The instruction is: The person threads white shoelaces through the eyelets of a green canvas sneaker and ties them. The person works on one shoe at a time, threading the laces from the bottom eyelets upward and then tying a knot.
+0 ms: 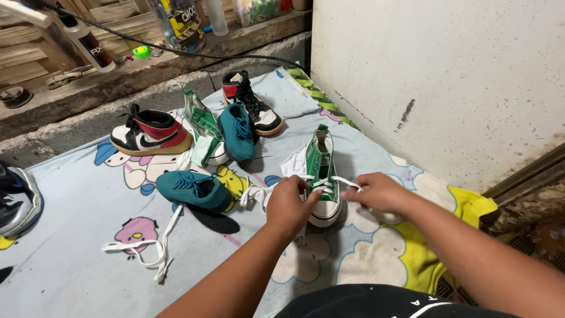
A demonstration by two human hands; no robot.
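Note:
A green high-top sneaker (pixel 321 162) with a white toe cap stands upright on the patterned cloth (pixel 76 259), toe towards me. My left hand (pixel 288 203) pinches its white lace (pixel 254 193) on the left side of the shoe. My right hand (pixel 376 191) grips the other end of the lace (pixel 347 182) on the right side. Both lace ends are pulled out sideways across the front eyelets.
On the cloth lie a matching green high-top (pixel 203 126), two teal shoes (pixel 194 189) (pixel 238 131), two red, black and white sneakers (pixel 150 132) (pixel 254 106) and a loose white lace (pixel 144 247). A white wall (pixel 441 76) rises at right, a wooden ledge with bottles (pixel 176 23) behind.

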